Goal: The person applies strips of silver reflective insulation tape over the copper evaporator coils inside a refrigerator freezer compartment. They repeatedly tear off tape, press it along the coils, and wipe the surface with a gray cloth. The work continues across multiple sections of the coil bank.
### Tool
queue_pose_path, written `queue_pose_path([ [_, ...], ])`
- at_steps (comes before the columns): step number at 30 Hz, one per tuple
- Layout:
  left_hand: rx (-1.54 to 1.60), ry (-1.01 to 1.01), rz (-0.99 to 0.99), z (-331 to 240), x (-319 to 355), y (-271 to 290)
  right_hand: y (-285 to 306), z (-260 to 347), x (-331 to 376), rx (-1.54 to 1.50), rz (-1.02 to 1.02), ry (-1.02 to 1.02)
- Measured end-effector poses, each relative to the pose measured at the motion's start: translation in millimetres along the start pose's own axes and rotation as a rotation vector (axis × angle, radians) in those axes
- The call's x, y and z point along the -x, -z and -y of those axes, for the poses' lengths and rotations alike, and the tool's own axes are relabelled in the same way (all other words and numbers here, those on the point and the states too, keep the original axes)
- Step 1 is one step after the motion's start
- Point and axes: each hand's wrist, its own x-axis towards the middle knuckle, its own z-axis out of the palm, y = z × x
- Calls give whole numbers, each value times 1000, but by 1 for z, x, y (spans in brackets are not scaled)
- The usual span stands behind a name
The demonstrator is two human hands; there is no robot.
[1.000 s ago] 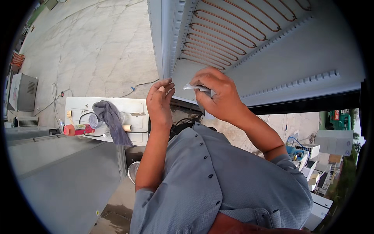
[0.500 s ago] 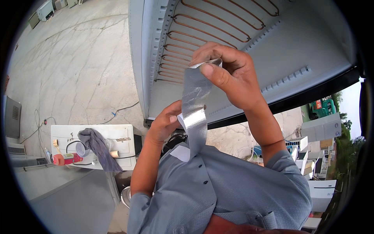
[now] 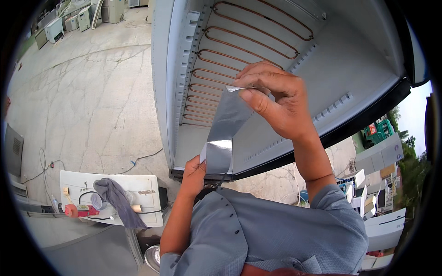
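Cabinet: open, pale interior. Copper coil: looped along its inner wall. Desk: white, to the person's left, well apart from both hands; grey cloth draped over its near edge. Silver strip: stretched between the hands before the cabinet opening, slanting, white backing at its lower left. Right hand: grip pinching upper end. Left hand: grip closed on lower end.

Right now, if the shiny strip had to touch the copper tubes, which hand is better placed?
Probably the right hand: it pinches the shiny strip by its upper end, nearer the copper tubes in this view. The left hand is lower down.
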Motion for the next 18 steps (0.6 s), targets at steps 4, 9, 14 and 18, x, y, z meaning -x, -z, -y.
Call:
queue_pose_path([
  [4, -74, 100, 27, 36, -6, 41, 23, 6, -16, 122, -69, 150],
  [9, -57, 366, -107, 82, -5, 69, 55, 38, -33, 200, -204, 166],
  [14, -133, 404, -218, 159, 17, 128, 47, 31, -56, 219, -236, 475],
  [18, -216, 473, -273, 211, 41, 163, 89, 25, -72, 165, -136, 574],
])
